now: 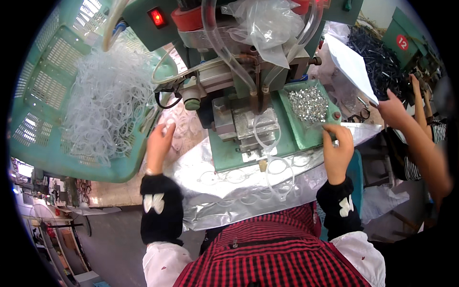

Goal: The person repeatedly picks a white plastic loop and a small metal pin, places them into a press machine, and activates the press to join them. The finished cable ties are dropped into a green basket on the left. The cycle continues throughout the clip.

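Observation:
My left hand (160,146) is over the table between the green basket and the press, thumb and fingertips apart. Clear plastic loops (184,126) lie around it; whether it touches one is not plain. At the right, my right hand (338,150) has thumb and forefinger pinched together at the near edge of a green tray (306,138). Small silvery metal pieces (308,104) are heaped in that tray; anything in the pinch is too small to make out. Between my hands, a clear plastic loop (256,136) hangs at the metal die (246,125) of a green press, with another loop (292,179) below it.
A green basket (95,171) full of clear loops stands left. Silvery sheeting (205,208) covers the table's front edge. Clear hoses (217,43) run down the press; a red switch (156,17) glows. At right are scissors (362,115), black parts (377,62) and another person's hand (396,112).

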Motion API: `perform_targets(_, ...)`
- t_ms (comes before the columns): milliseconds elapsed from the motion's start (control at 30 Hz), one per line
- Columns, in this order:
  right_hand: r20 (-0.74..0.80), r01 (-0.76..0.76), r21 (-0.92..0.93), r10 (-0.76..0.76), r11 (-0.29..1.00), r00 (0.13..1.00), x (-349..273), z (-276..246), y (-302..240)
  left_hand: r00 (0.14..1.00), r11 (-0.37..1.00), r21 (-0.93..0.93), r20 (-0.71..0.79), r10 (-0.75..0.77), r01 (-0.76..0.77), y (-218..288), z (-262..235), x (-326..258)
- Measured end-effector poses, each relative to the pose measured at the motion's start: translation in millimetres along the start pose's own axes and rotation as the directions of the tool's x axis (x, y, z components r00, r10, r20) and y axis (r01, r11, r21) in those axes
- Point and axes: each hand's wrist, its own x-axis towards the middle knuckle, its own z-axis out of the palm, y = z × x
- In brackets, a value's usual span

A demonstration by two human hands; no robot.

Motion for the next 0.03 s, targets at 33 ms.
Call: perform_targets(33, 0.050, -0.090, -0.030, 0.092, 0.995, 0.995, -7.6, -8.6, 8.7, 0.996, 0.996, -0.050, 0.052, -0.071, 0.073, -9.8, -8.4, -2.8)
